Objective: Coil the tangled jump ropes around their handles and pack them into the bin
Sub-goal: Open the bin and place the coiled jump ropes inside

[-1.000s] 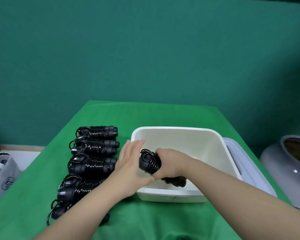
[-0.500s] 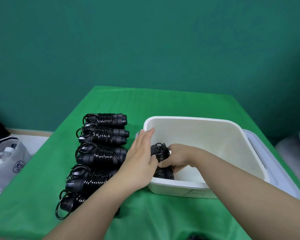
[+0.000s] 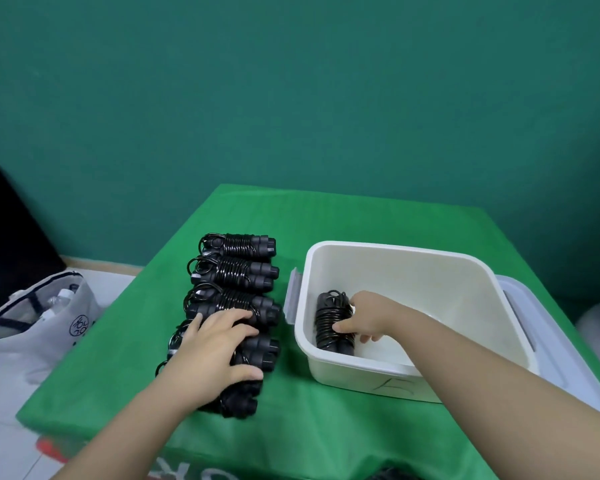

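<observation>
The right hand [image 3: 364, 318] grips a coiled jump rope [image 3: 333, 323] inside the white bin [image 3: 395, 251], right of centre; the left hand [image 3: 215, 351] clasps another bundle [image 3: 257, 351] in the row on the green surface [image 3: 326, 216].

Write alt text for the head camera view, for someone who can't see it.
A person's right hand holds a coiled black jump rope inside a white bin, while the left hand grips another in a row of coiled ropes on a green-covered table.
</observation>
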